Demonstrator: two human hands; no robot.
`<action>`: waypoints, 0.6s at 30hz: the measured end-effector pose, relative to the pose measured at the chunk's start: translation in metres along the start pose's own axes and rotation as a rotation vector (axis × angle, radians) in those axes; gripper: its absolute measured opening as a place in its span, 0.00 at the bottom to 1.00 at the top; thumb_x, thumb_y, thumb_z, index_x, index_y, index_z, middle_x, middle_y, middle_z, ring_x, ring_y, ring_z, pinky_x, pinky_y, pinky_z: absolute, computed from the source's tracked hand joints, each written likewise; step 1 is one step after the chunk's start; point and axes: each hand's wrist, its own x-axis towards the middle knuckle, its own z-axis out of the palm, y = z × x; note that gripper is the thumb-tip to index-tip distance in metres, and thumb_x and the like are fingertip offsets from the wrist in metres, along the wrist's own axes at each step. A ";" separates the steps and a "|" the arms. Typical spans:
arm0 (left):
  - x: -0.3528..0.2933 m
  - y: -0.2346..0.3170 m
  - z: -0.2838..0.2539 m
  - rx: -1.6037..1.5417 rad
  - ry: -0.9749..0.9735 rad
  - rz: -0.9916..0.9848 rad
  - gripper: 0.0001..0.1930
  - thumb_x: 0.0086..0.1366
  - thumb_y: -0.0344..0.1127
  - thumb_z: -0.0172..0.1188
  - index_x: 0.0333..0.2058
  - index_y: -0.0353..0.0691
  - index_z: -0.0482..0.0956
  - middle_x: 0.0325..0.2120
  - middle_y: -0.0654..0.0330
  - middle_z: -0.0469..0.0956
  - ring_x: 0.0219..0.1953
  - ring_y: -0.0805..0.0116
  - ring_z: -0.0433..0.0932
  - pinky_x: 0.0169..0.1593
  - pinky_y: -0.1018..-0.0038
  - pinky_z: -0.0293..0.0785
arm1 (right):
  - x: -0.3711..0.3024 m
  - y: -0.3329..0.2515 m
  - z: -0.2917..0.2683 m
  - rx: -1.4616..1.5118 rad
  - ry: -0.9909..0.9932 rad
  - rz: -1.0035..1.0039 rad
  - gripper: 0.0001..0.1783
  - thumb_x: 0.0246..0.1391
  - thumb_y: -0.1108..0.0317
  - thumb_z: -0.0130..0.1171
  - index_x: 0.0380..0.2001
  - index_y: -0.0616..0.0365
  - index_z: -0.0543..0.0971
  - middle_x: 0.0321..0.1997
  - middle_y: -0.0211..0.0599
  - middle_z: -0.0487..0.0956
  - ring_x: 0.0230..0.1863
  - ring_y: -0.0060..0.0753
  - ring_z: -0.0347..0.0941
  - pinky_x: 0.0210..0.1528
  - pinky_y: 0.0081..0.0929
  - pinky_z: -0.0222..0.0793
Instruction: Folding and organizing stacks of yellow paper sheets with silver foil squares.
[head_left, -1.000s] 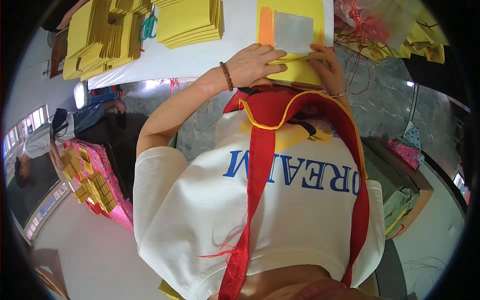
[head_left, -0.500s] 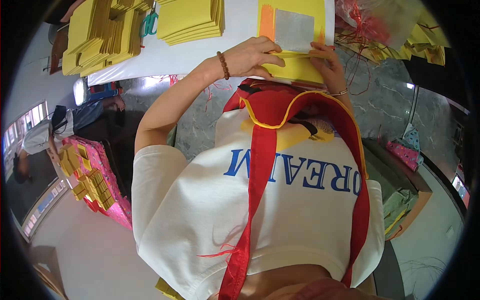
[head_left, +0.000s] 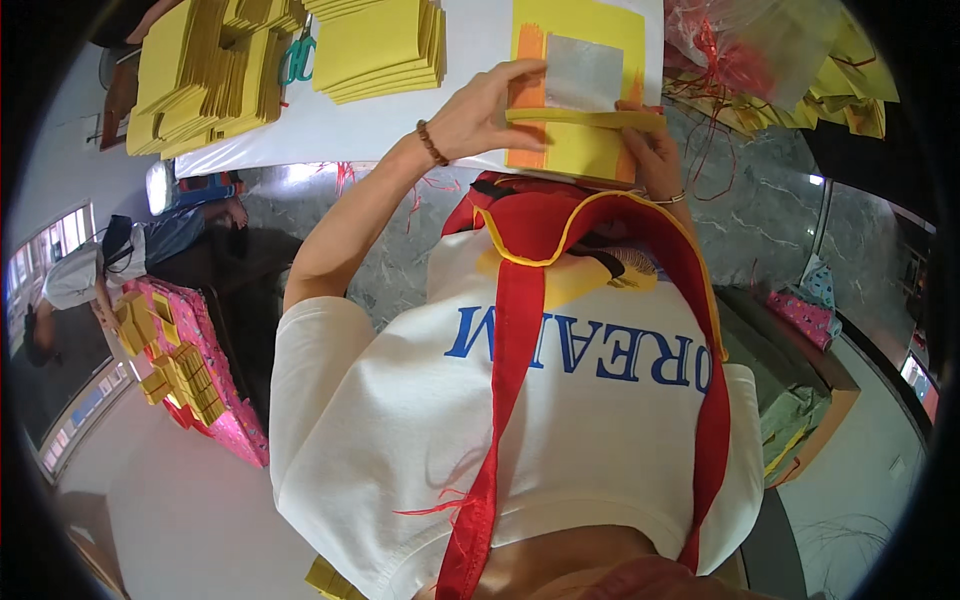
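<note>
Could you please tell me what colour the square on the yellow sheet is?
The square is silvery grey, clearest in the head view.

- Your white short-sleeved cloth T-shirt (head_left: pixel 400 430) bears blue block lettering (head_left: pixel 579 350).
- Your red cloth apron (head_left: pixel 525 228) has yellow piping (head_left: pixel 545 260) and long red straps (head_left: pixel 510 390).
- You wear a brown beaded bracelet (head_left: pixel 432 143) left, a slim pale bangle (head_left: pixel 672 199) right.

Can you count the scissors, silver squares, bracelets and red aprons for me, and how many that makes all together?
Teal-handled scissors: 1
Silver square: 1
Brown beaded bracelet and thin bracelet: 2
Red apron with yellow trim: 1
Total: 5
</note>
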 end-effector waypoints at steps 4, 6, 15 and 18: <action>-0.005 -0.024 -0.002 0.498 -0.106 0.183 0.26 0.52 0.32 0.61 0.51 0.43 0.68 0.49 0.53 0.69 0.52 0.53 0.66 0.52 0.62 0.63 | 0.001 -0.001 0.001 0.052 0.018 0.030 0.15 0.51 0.72 0.56 0.44 0.55 0.76 0.50 0.33 0.73 0.53 0.33 0.63 0.56 0.27 0.56; -0.006 -0.032 0.002 0.565 -0.125 0.214 0.26 0.47 0.28 0.59 0.48 0.47 0.72 0.49 0.56 0.69 0.52 0.57 0.65 0.52 0.64 0.62 | 0.003 0.002 -0.006 -0.038 -0.025 -0.092 0.16 0.49 0.71 0.57 0.44 0.54 0.77 0.52 0.34 0.72 0.54 0.35 0.63 0.56 0.30 0.56; -0.014 0.007 -0.005 0.749 -0.187 0.324 0.24 0.48 0.26 0.50 0.47 0.51 0.74 0.47 0.58 0.71 0.48 0.62 0.70 0.47 0.66 0.64 | -0.004 -0.050 -0.002 -0.944 0.055 -0.638 0.19 0.41 0.57 0.62 0.41 0.41 0.77 0.53 0.28 0.73 0.57 0.35 0.64 0.55 0.38 0.49; -0.021 0.010 -0.001 0.721 -0.210 0.306 0.21 0.50 0.29 0.50 0.46 0.49 0.75 0.44 0.57 0.74 0.44 0.61 0.72 0.45 0.67 0.66 | -0.011 -0.072 -0.009 -0.920 -0.205 -0.522 0.17 0.43 0.57 0.60 0.40 0.41 0.78 0.49 0.26 0.75 0.54 0.29 0.67 0.54 0.35 0.50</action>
